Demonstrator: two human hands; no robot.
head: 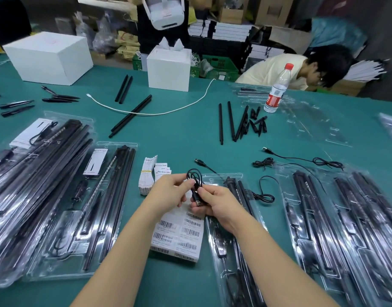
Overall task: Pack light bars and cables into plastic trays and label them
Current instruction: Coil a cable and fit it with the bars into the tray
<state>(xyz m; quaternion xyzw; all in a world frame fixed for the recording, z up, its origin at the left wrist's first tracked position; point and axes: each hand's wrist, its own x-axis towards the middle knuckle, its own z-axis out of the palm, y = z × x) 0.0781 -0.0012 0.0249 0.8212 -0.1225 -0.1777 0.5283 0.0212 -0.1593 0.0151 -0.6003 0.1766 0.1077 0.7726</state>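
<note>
Cable [194,180], frame centre: coiled, loop up, plug down; pinched by both hands' fingers — left hand [170,191], right hand [215,202] — above barcode labels [179,233], tray [230,240] beside.

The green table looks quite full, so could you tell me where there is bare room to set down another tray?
Bare table lies mid-table, between the long black bars and the loose rod pile. The near edge between the forearms is free too. The filled trays at left and right crowd both sides.

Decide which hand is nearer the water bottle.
Right. The right hand lies below and left of the bottle; the left hand sits further left still. Both hold the cable.
</note>
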